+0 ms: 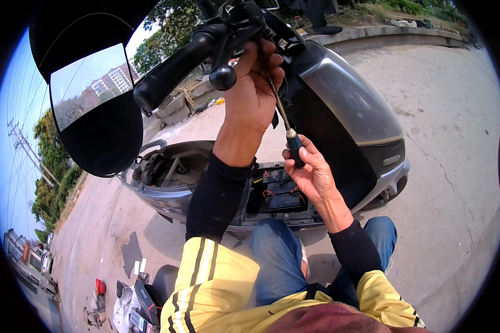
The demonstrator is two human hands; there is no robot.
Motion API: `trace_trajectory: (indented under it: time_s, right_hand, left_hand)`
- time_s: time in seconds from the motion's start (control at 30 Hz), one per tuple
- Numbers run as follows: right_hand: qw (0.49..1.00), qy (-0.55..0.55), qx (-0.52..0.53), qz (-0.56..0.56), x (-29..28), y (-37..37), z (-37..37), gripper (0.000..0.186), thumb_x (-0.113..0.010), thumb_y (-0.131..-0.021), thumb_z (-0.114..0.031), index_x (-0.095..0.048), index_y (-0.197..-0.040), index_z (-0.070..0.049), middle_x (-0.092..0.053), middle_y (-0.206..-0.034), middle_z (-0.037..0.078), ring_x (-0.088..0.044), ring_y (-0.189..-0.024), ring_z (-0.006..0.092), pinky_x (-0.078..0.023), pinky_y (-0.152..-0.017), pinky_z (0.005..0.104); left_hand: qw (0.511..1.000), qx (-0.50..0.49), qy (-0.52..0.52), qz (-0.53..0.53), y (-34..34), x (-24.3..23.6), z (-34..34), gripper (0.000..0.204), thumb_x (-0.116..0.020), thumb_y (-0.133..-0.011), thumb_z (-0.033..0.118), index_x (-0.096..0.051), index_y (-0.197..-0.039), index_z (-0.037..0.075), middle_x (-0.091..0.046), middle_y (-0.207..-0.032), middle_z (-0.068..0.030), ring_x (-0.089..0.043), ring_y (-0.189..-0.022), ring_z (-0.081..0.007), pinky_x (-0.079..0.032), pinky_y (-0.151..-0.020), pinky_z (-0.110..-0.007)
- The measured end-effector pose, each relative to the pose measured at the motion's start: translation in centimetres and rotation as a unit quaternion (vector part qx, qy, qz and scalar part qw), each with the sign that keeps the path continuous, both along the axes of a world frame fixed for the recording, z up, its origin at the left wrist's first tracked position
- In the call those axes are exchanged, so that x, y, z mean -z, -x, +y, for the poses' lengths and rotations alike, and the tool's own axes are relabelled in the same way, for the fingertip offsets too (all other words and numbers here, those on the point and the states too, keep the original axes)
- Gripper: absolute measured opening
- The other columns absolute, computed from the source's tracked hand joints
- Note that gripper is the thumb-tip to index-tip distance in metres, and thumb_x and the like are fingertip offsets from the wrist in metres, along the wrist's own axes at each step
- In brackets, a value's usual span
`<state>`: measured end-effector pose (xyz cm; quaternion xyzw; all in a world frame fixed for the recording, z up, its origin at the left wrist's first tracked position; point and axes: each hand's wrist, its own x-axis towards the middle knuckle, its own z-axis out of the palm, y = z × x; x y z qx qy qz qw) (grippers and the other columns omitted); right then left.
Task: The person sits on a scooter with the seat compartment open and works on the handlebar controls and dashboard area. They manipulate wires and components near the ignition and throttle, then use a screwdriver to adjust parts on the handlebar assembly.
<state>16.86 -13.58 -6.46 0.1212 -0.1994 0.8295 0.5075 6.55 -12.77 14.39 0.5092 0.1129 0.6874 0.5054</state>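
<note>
A long screwdriver (285, 117) slants upward beneath the scooter's handlebar (175, 72), its dark handle low and its thin metal shaft pointing up. My right hand (315, 172) is closed on the handle, thumb and fingers pinching it. Higher up, my left hand (255, 86) reaches under the brake lever (224, 75) with its fingers curled about the upper shaft. The screwdriver's tip is hidden among those fingers and the handlebar parts, so what it touches cannot be seen.
Below my hands, the scooter's floor compartment (278, 191) lies uncovered, with black batteries and wires inside. The grey front panel (353, 94) rises to the right. A mirror (91, 89) sticks out at upper left. Tools and bags (136, 302) lie on the concrete at lower left.
</note>
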Motion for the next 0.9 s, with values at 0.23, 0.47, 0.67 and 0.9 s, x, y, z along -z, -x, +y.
trace_trajectory:
  time_s: [0.23,0.47,0.67,0.9]
  right_hand:
    - [0.999,-0.044,-0.027,-0.011,-2.0,-1.8,-0.9,0.039,-0.061,-0.106,-0.028,-0.06,-0.134,-0.001,-0.067,-0.111,0.013,-0.066,-0.095,0.0218,-0.059,-0.08,0.0332]
    - [0.946,-0.223,0.135,-0.194,-2.8,-2.1,-0.1,0.043,-0.076,-0.096,-0.021,-0.059,-0.13,-0.001,-0.066,-0.104,0.009,-0.065,-0.08,0.0148,-0.057,-0.073,0.0305]
    - [0.852,-0.226,0.364,-0.299,-4.1,-1.2,-1.2,0.039,-0.077,-0.094,-0.017,-0.058,-0.124,0.0,-0.058,-0.102,0.003,-0.056,-0.092,0.0094,-0.05,-0.082,0.0244]
    - [0.813,-0.236,0.404,-0.346,-4.6,-1.2,-1.2,0.03,-0.066,-0.102,-0.021,-0.059,-0.121,0.001,-0.057,-0.084,0.002,-0.052,-0.076,0.0092,-0.046,-0.07,0.0254]
  left_hand:
    - [0.996,-0.081,0.017,0.015,-0.2,0.8,0.0,0.021,-0.067,-0.103,0.023,-0.066,-0.115,0.006,-0.071,-0.103,-0.0041,-0.066,-0.091,-0.017,-0.054,-0.075,-0.029]
    - [0.999,-0.039,0.0,0.034,0.1,0.6,-0.4,0.022,-0.065,-0.104,0.025,-0.067,-0.114,0.006,-0.07,-0.103,-0.0044,-0.064,-0.09,-0.017,-0.054,-0.074,-0.029]
    - [1.0,-0.008,0.013,-0.001,-0.3,-0.5,-0.5,0.022,-0.063,-0.105,0.025,-0.067,-0.113,0.006,-0.07,-0.103,-0.0033,-0.064,-0.09,-0.0163,-0.056,-0.076,-0.03]
    - [0.998,0.054,0.007,-0.015,0.1,-0.2,0.8,0.023,-0.061,-0.106,0.027,-0.067,-0.114,0.006,-0.068,-0.101,-0.0019,-0.063,-0.09,-0.0161,-0.055,-0.078,-0.032]
